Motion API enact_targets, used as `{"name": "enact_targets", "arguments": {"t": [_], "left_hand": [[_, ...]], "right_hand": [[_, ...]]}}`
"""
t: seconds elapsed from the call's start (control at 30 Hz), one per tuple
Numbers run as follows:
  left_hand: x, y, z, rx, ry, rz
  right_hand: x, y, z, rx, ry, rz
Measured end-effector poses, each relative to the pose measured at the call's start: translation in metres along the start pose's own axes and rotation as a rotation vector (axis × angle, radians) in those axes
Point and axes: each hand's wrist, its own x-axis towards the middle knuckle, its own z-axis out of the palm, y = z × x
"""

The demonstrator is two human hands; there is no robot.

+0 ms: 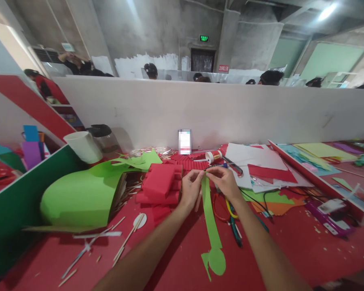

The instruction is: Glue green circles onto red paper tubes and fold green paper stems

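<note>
My left hand [191, 186] and my right hand [223, 181] meet over the middle of the red table, fingertips pinched together. Between them they hold the top end of a long green paper strip [210, 218]. The strip hangs toward me and ends in a rounded piece with a pointed offcut beside it. Left of my left hand lies a stack of folded red paper [159, 182]. Under my right wrist are scissors with red and yellow handles [232, 210] and dark-handled pliers or a similar tool [235, 232], partly hidden.
A curled green sheet [79, 198] and thin wooden sticks [129, 240] lie to the left, near a white cup [83, 146]. A phone [185, 142] leans on the white partition [148, 115]. White paper [255, 157], a glue bottle [214, 156] and a purple device [330, 220] are at right.
</note>
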Motion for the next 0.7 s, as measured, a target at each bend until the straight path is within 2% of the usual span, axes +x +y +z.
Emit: {"name": "enact_targets", "arguments": {"t": [0.27,0.5,0.7], "left_hand": [[0.003,0.008,-0.005,0.095,-0.057,0.022],[0.004,0.022,-0.011,0.205,-0.209,0.029],[0.005,0.034,-0.012,0.306,-0.221,0.096]], "right_hand": [[0.0,-0.003,0.0,0.019,0.012,0.013],[-0.001,-0.008,-0.002,-0.005,-0.04,0.008],[-0.002,-0.009,-0.001,0.036,-0.034,0.014]]}}
